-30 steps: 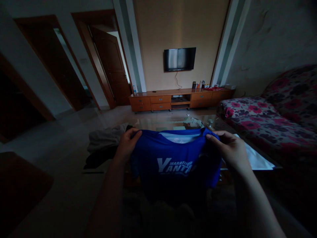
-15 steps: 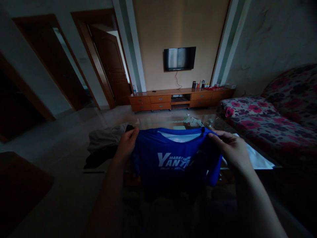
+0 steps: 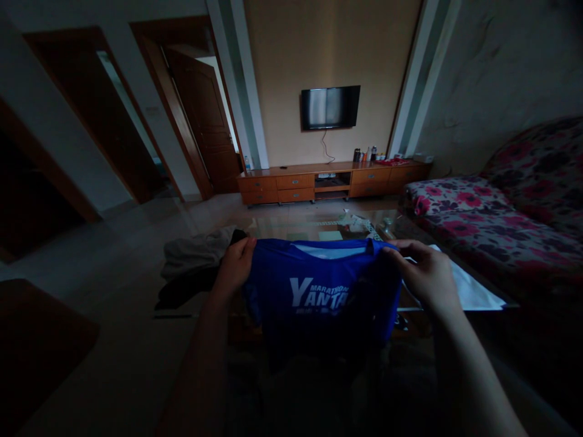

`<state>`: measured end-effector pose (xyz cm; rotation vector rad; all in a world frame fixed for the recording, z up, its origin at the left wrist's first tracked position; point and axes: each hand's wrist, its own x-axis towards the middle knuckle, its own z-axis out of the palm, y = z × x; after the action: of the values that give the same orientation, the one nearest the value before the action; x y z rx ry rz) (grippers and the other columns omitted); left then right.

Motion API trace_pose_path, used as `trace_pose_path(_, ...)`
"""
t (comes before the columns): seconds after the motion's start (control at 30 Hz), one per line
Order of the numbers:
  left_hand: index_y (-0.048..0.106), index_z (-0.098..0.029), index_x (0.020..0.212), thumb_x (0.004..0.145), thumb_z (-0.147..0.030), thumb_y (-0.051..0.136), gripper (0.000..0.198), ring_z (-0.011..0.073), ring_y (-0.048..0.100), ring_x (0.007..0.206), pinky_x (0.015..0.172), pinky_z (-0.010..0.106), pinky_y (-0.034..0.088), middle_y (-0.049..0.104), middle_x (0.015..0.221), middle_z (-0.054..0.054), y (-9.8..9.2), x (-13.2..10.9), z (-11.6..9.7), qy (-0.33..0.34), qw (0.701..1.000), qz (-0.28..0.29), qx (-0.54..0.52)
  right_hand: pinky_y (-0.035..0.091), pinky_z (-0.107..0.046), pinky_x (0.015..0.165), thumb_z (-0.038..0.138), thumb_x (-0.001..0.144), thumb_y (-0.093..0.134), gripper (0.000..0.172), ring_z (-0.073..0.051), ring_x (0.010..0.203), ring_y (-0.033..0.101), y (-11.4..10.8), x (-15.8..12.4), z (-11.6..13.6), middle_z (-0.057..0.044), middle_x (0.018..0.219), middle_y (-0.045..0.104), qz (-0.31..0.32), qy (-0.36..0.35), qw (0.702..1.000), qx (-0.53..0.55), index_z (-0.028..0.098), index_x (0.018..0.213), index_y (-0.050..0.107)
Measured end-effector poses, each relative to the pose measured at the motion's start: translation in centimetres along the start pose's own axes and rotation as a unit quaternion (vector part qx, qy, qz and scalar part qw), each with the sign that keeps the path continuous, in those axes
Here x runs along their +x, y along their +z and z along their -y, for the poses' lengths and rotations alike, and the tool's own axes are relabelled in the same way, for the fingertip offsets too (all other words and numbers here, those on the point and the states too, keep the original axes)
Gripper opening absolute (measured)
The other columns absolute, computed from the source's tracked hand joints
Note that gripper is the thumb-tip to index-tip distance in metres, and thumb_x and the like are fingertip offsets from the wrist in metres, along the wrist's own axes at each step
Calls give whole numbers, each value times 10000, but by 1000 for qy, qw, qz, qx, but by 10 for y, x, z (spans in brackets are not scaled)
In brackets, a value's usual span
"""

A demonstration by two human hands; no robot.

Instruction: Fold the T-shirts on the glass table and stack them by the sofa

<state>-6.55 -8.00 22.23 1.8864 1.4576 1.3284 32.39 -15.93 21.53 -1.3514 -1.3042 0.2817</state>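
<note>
I hold up a blue T-shirt (image 3: 319, 297) with white lettering in front of me, its front facing me. My left hand (image 3: 234, 267) is closed on its left shoulder. At the other shoulder my right hand (image 3: 423, 273) pinches the cloth. The shirt hangs down over the near part of a glass coffee table (image 3: 314, 227). Its lower part fades into the dark.
Grey and dark clothes (image 3: 195, 261) lie heaped at the table's left end. A white sheet (image 3: 469, 291) lies at its right. A floral sofa (image 3: 501, 218) stands on the right. A wooden TV cabinet (image 3: 328, 179) runs along the far wall under a wall-mounted TV (image 3: 330, 107). Open doorways are at the left.
The shirt's top edge has been pulled tauter and straighter between my hands, and the collar opening shows less. Both hands stay roughly in place.
</note>
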Motion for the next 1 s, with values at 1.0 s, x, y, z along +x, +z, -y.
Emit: trace_pose_path(1.0, 725, -237, 940, 789, -175, 501, 278, 270, 658, 956, 839, 331, 479, 710, 1003, 81, -108, -3, -51, 87, 915, 82, 386, 447, -252, 524, 148, 652, 583, 243, -157, 498, 593, -72, 68, 33, -1, 587, 655, 247, -64, 933, -253, 229, 848, 702)
